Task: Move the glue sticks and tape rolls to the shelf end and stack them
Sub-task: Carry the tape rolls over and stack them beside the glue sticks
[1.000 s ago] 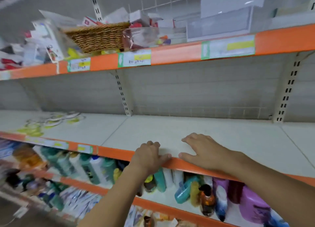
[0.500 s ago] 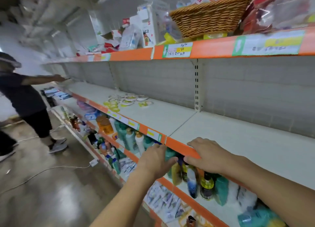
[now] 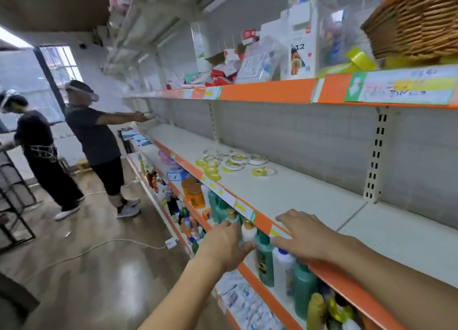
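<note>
The right hand (image 3: pixel 307 238) rests flat on the shelf (image 3: pixel 309 193) edge, grip wide and empty. The left hand (image 3: pixel 226 245) hovers just off the edge, loosely spread, holding nothing. The tape rolls (image 3: pixel 230 161) lie scattered at eleven o'clock, well apart down the shelf; the left hand looks slightly nearer.
</note>
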The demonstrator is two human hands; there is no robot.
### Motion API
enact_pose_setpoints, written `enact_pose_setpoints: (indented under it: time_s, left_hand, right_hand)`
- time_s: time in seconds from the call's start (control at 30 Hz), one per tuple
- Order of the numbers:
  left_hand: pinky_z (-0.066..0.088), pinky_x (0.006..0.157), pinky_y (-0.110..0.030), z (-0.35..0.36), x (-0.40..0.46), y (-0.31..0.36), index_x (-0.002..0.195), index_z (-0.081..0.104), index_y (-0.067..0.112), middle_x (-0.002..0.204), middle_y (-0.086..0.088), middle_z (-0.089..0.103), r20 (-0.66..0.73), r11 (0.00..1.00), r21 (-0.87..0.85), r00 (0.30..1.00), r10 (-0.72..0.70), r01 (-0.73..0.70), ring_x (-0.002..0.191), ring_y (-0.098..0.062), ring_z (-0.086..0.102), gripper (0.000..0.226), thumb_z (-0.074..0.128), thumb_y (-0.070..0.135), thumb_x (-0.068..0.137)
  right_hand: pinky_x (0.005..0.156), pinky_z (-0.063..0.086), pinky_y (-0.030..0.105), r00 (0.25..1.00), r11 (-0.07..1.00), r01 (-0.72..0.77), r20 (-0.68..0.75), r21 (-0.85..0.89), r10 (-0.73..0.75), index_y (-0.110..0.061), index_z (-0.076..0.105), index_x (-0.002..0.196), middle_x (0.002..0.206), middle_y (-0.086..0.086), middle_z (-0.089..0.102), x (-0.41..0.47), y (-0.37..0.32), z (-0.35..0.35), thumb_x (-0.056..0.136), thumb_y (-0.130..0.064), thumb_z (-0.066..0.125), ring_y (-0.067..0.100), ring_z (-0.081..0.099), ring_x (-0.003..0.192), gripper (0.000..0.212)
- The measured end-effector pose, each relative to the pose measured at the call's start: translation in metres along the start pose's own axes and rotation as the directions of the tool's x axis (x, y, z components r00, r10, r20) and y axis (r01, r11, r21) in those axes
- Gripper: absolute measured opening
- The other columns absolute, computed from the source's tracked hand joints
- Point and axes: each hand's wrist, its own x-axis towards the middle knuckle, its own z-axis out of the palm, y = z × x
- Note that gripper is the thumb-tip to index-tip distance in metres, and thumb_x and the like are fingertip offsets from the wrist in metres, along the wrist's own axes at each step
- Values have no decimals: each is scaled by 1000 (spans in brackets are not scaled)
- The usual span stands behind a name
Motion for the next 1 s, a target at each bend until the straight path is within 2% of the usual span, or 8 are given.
enact_pose_setpoints:
  time_s: [0.1, 0.4, 0.57, 0.67, 0.77, 0.9, 1.0]
  left_hand:
    - [46, 96, -42, -10, 43, -28, 130, 50, 14, 128, -8, 54, -25, 999, -43, 999, -20, 19, 121, -28, 50, 63, 45, 64, 92]
    - [45, 93, -39, 4, 122, -78, 133, 50, 18, 124, -5, 51, -35, 985, -173, 999, -13, 7, 113, -23, 52, 56, 47, 58, 95]
    - [43, 96, -36, 3, 170, -109, 139, 46, 15, 130, -7, 51, -114, 972, -230, 993, 13, -39, 121, -26, 48, 55, 48, 50, 97]
    - [43, 95, -37, 8, 208, -124, 132, 50, 14, 125, -7, 51, -81, 970, -226, 994, 71, -87, 118, -26, 47, 52, 47, 52, 97]
    - [40, 97, -35, 12, 247, -136, 130, 51, 11, 128, -8, 51, -30, 969, -203, 990, 135, -138, 121, -27, 47, 53, 46, 52, 97]
    - [39, 99, -36, 17, 299, -140, 131, 50, 9, 130, -10, 51, -24, 953, -218, 978, 208, -208, 121, -28, 48, 54, 48, 50, 97]
    - [40, 100, -37, 23, 330, -135, 132, 49, 10, 131, -10, 51, -25, 933, -209, 956, 293, -292, 120, -28, 48, 56, 48, 52, 96]
  right_hand:
    - [108, 32, 34, 1000, 1000, 1, 7, 6, -1, -23, 37, 149, 144, 2, 43, 49, -2, -6, 93, -63, 47, 24, 42, 133, 70]
    - [107, 34, 32, 998, 997, -61, 19, 46, 61, -22, 37, 149, 144, 2, 42, 158, 12, 12, 94, -62, 46, 21, 43, 132, 69]
    - [106, 33, 30, 979, 986, -141, -135, 85, 152, -22, 42, 146, 145, -1, 43, 199, 15, 32, 94, -60, 48, 18, 43, 132, 64]
    - [107, 31, 30, 951, 968, -227, -190, 108, 244, -20, 40, 148, 147, -1, 41, 223, 20, 41, 93, -59, 51, 19, 41, 133, 68]
    - [109, 32, 33, 901, 927, -336, -229, 166, 367, -19, 37, 148, 147, 3, 40, 248, 24, 44, 89, -62, 56, 23, 42, 133, 76]
    - [108, 33, 34, 825, 863, -419, -280, 283, 492, -21, 45, 142, 141, 4, 46, 271, 27, 50, 84, -60, 64, 25, 45, 129, 72]
    - [107, 34, 34, 777, 819, -475, -284, 321, 562, -24, 47, 139, 140, 2, 48, 279, 30, 57, 79, -65, 65, 24, 45, 128, 75]
